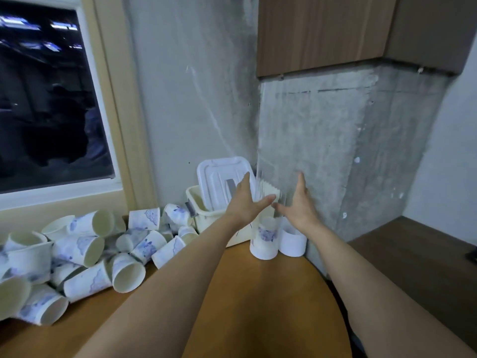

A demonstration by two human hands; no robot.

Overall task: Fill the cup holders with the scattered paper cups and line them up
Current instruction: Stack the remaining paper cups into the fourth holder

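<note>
A tall clear cup holder [264, 244] stands on the wooden table [258, 293] against the concrete wall, with stacked white cups with blue prints inside it. A second holder [292, 241] stands just to its right. My left hand [244, 202] and my right hand [300, 205] flank the upper part of the first holder, fingers straight and pointing up, thumbs reaching toward each other across its front. Several loose paper cups [77, 254] lie in a heap on their sides at the table's left.
A cream plastic bin [204, 215] with a white lid [219, 177] leaning in it stands behind the holders, near the wall. A window is at the left, a wooden cabinet [322, 34] hangs above, and a darker lower surface [413, 254] lies at the right.
</note>
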